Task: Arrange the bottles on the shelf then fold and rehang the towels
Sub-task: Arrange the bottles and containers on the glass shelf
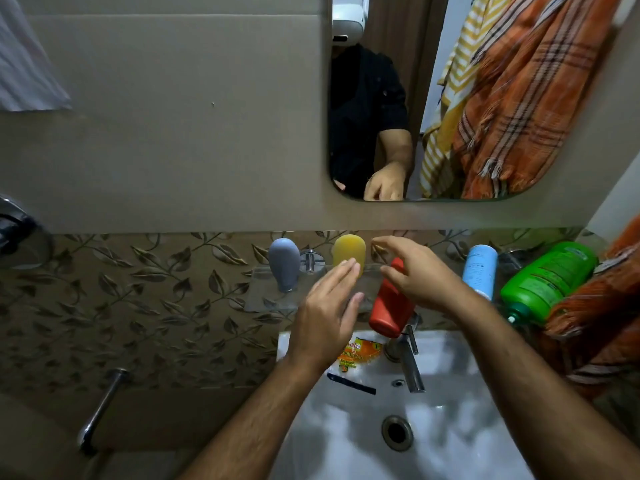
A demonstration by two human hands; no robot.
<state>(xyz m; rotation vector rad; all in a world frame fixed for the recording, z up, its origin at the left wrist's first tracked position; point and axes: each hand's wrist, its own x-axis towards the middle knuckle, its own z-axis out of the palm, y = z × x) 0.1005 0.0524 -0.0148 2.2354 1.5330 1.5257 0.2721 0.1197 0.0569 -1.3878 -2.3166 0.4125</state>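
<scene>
Five bottles stand along the glass shelf (263, 299): grey (284, 263) at its left end, yellow (349, 252) beside it, red (391, 303) at the middle, blue (479, 271) and green (549, 278) toward its right end. The left hand (327, 313) hovers with fingers straight and apart, tips near the yellow bottle. The right hand (420, 277) arches over the red bottle, fingers loosely curved, gripping nothing. Best to steady the yellow bottle while closing on the red one below its cap.

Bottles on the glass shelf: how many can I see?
5. Grey bottle at the left, yellow bottle beside it, red bottle under the right hand, blue bottle, then green bottle lying tilted at the right. Hands may hide more.
</scene>
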